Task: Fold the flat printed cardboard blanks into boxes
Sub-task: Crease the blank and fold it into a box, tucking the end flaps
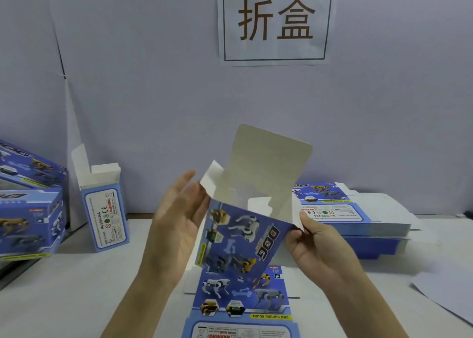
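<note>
A half-formed blue printed box [240, 238] with robot-dog pictures is held up above the table, its grey top flap [271, 158] standing open. My left hand [176, 225] presses with straight fingers against the box's left side, by a white side flap [211, 179]. My right hand [317, 248] pinches the right edge at another small flap. A flat printed blank [243, 304] lies on the table below the box.
A stack of flat blanks [358, 217] sits at the right rear. A folded box [105, 209] stands upright at the left with its top open. More folded boxes [28, 204] are piled at the far left. A paper sign [276, 20] hangs on the wall.
</note>
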